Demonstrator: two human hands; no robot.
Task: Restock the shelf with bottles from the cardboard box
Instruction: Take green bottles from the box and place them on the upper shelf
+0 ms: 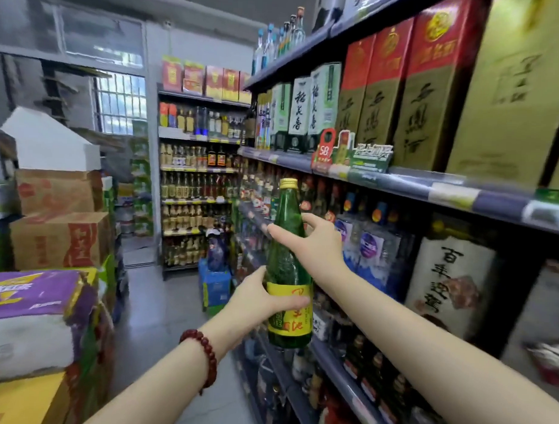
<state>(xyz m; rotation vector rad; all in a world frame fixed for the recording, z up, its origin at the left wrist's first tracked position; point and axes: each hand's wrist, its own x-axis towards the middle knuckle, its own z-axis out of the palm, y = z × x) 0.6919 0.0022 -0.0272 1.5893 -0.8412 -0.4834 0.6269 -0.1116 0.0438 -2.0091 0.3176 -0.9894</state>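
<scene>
A green glass bottle (286, 243) with a gold cap and yellow label stands upright in the air in front of the shelf (399, 184) on the right. My left hand (256, 300) grips its lower body around the label. My right hand (315, 241) holds the bottle's shoulder, index finger stretched across the glass and thumb behind the neck. The shelf rows beside the bottle are packed with small bottles and boxed liquor. No source cardboard box shows under my hands.
Stacked cardboard cartons (59, 217) and wrapped packs (30, 317) line the left side of the aisle. A blue crate (215, 285) sits on the floor ahead. Another bottle rack (196, 190) closes the aisle's far end. Grey floor runs between the two sides.
</scene>
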